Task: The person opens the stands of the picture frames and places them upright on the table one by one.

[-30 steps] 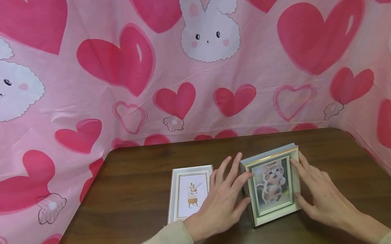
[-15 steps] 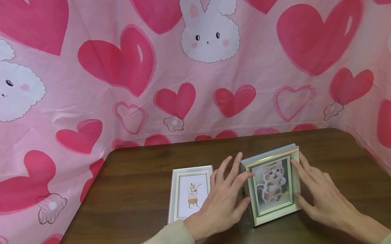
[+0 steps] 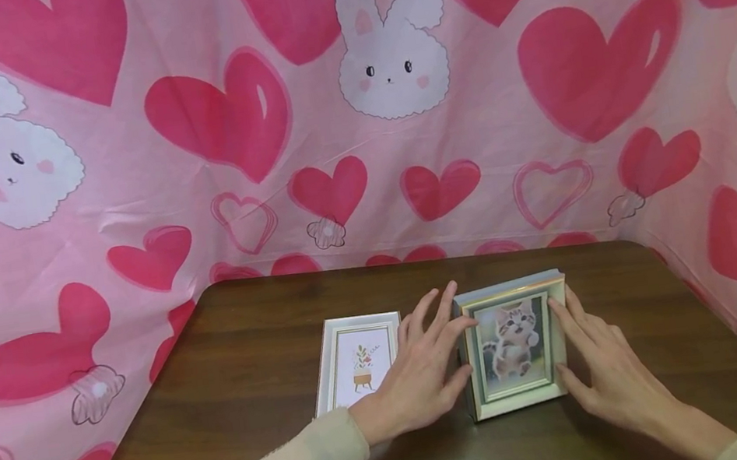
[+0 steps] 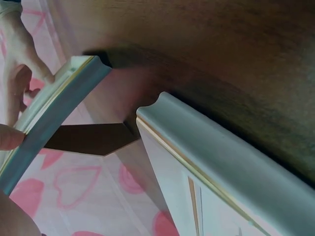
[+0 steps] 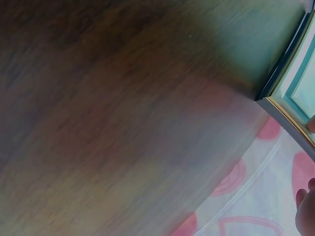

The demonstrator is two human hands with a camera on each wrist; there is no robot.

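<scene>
A picture frame [image 3: 525, 397] with a kitten photo stands upright on the table, leaning back a little. In the left wrist view a brown support leg [image 4: 93, 137] sticks out behind that frame [image 4: 54, 120]. My left hand [image 3: 417, 376] touches its left edge with extended, spread fingers. On the opposite side my right hand [image 3: 607, 365] grips the edge, a fingertip and the thumb on the front and other fingers behind. A second white picture frame [image 3: 335, 345] with a potted-plant print lies flat beside my left hand, partly covered by it.
The brown wooden table [image 3: 266, 307] reaches back to a pink curtain [image 3: 506, 203] printed with hearts and rabbits. This curtain surrounds the table at the back and on both sides.
The kitten frame has turned slightly and its lower edge sits a bit farther back. My left fingers shift slightly with it. The flat frame stays in place.
</scene>
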